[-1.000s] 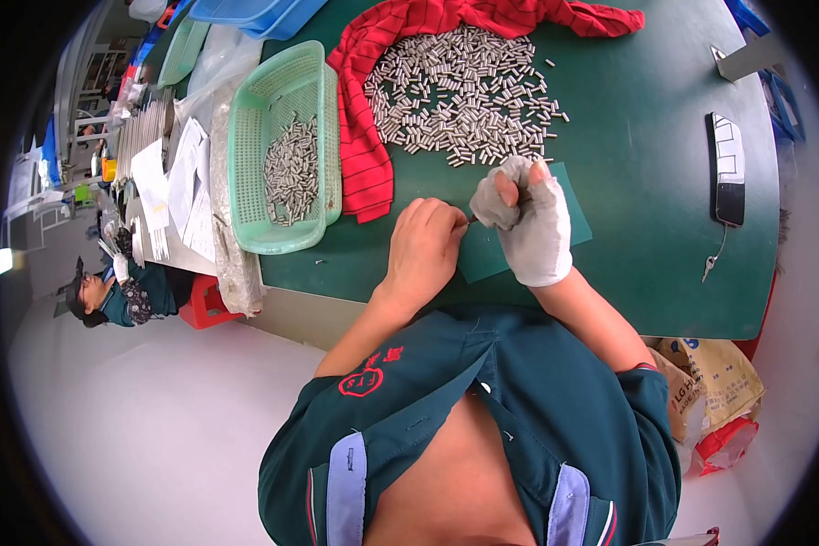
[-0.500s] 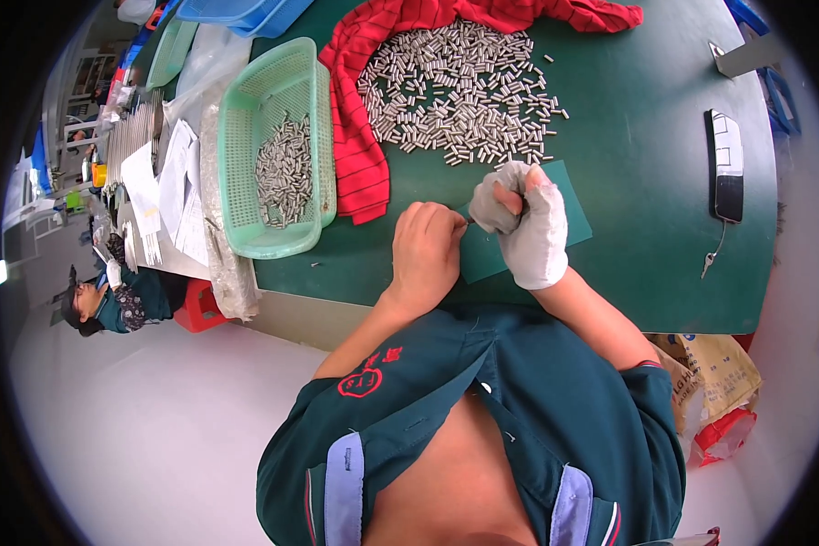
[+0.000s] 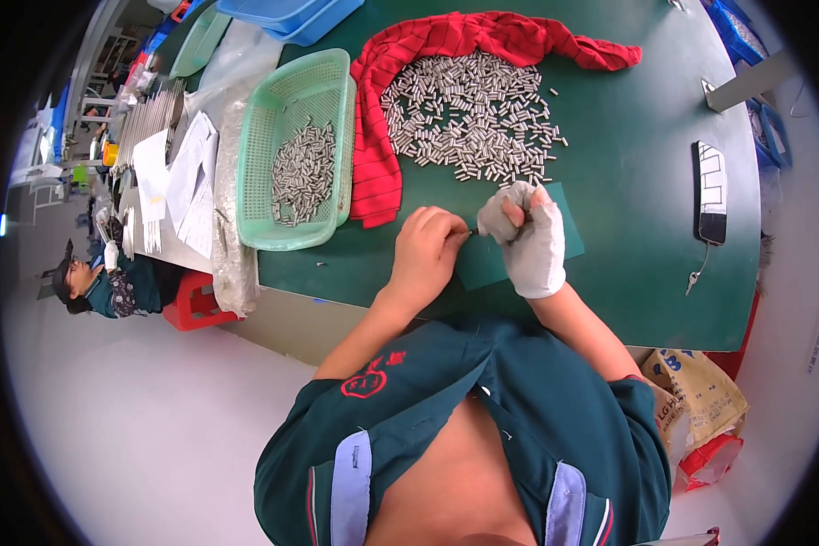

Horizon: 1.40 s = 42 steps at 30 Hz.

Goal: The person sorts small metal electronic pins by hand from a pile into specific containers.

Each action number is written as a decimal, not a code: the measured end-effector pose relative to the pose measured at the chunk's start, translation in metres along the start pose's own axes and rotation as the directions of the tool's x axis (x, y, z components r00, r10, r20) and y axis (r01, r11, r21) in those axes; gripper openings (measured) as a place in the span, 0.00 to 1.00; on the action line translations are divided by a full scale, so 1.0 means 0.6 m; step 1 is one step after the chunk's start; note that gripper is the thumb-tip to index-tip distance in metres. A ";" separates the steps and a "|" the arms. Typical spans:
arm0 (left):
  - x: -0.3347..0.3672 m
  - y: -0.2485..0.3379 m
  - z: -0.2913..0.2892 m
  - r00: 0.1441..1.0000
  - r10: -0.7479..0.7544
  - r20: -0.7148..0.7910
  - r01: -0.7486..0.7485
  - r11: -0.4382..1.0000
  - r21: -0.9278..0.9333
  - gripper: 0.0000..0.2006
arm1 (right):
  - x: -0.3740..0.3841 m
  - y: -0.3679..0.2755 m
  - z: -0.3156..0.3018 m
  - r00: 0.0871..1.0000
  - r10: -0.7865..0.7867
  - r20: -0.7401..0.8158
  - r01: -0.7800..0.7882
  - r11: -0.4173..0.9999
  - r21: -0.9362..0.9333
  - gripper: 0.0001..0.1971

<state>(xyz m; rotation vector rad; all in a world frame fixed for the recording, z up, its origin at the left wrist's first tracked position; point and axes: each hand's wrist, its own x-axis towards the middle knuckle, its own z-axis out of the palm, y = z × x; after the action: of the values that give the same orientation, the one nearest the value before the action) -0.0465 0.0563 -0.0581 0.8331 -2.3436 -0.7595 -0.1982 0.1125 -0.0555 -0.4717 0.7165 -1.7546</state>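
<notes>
My bare left hand (image 3: 422,250) is closed in a pinch at the table's near side, with a small dark piece (image 3: 472,232) showing at its fingertips. Close on its right, my right hand (image 3: 530,238) wears a whitish glove that leaves some fingertips bare. Its fingers are curled shut, and what they hold is hidden. Under the right hand lies a flat green sheet (image 3: 569,218). Just beyond the hands spreads a loose heap of short silvery metal pins (image 3: 473,114), edged on its left and far sides by a red striped cloth (image 3: 376,182).
A light-green mesh basket (image 3: 253,173) with more metal pins stands left. Papers (image 3: 191,182) lie beyond it, blue bins (image 3: 305,23) behind. A phone (image 3: 710,196) with a key, and a metal post (image 3: 746,82), are right. A co-worker (image 3: 109,282) sits far left.
The whole view has shifted slightly, so the basket, cloth and heap appear lower and farther right. Both hands keep nearly the same closed pose, close together.
</notes>
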 end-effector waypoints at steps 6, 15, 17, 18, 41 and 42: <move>-0.006 -0.007 -0.037 0.979 -0.198 0.056 0.184 0.723 -0.666 0.02 | -0.022 -0.008 0.011 0.995 -0.024 0.097 0.043 0.980 -0.197 0.22; -0.006 0.001 -0.047 0.995 -0.091 0.048 0.094 0.610 -0.787 0.03 | -0.040 -0.024 0.031 0.967 0.251 0.050 -0.199 0.861 -0.468 0.05; -0.006 0.005 -0.046 0.996 -0.069 0.047 0.081 0.627 -0.775 0.03 | -0.042 -0.023 0.031 0.970 0.236 0.054 -0.181 0.855 -0.486 0.05; -0.004 0.008 -0.047 0.997 -0.067 0.047 0.079 0.628 -0.774 0.03 | -0.042 -0.021 0.029 0.971 0.234 0.053 -0.177 0.847 -0.502 0.05; 0.036 -0.037 -0.169 0.771 0.031 -0.636 0.184 0.945 0.269 0.05 | -0.052 -0.023 0.011 0.989 0.149 0.022 -0.124 0.891 -0.436 0.06; 0.040 -0.032 -0.154 0.775 0.025 -0.631 0.184 0.947 0.264 0.05 | -0.055 -0.025 0.011 0.989 0.150 0.012 -0.130 0.890 -0.436 0.06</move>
<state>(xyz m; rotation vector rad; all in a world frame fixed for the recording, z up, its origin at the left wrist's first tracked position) 0.0037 -0.0023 0.0009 1.1224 -1.8304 -0.0823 -0.1949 0.1453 -0.0387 -0.7410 1.0912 -1.4399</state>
